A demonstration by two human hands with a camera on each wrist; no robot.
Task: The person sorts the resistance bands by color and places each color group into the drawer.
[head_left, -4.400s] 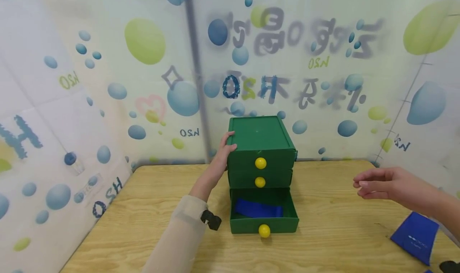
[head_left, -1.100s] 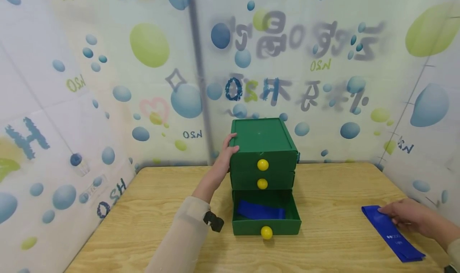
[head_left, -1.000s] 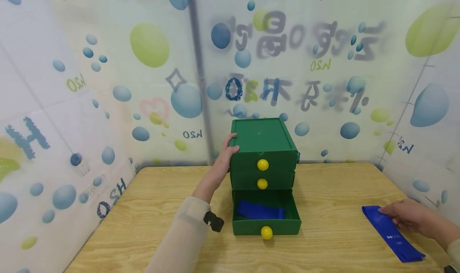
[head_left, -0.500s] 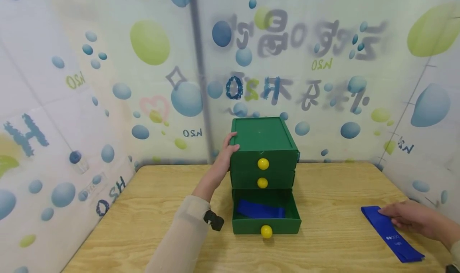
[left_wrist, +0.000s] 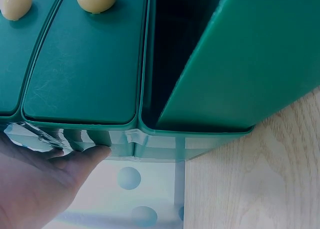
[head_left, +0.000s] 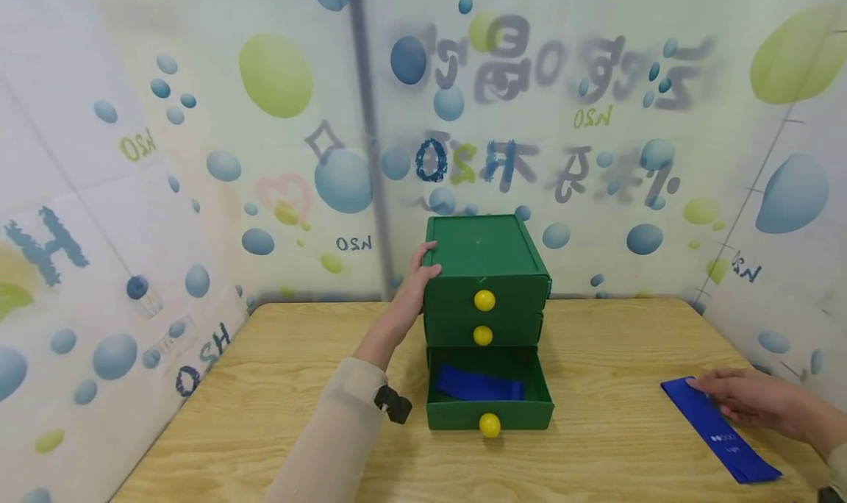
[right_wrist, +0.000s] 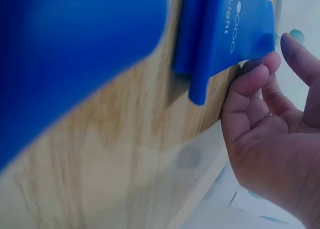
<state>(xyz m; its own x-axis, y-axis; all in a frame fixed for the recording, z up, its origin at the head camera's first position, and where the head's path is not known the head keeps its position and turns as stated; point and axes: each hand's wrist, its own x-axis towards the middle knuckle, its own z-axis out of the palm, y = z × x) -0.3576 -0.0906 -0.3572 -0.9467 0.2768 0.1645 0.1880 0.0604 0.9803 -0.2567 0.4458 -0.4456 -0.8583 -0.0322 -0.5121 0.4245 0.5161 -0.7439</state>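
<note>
A green cabinet (head_left: 486, 245) with yellow round knobs stands mid-table. Its bottom drawer (head_left: 440, 415) is pulled out, with a folded blue band (head_left: 479, 384) inside. My left hand (head_left: 405, 297) rests against the cabinet's left side, fingertips over the top edge; the left wrist view shows the thumb (left_wrist: 97, 154) along the front corner. At the right, my right hand (head_left: 748, 400) holds the far end of a folded blue resistance band (head_left: 724, 433) with curled fingers. The band, printed "Light" with a row of dots, lies on the table.
The wooden table (head_left: 298, 407) spreads on both sides of the cabinet. A patterned curtain (head_left: 278, 150) hangs behind and at the sides. Another blue sheet (right_wrist: 65, 54) fills the upper left of the right wrist view, close to the camera.
Since 4.4 seconds ago the right hand has come down to the blue band, which has become a narrower folded strip. Lately its far end has shifted slightly left. The left hand stays on the cabinet.
</note>
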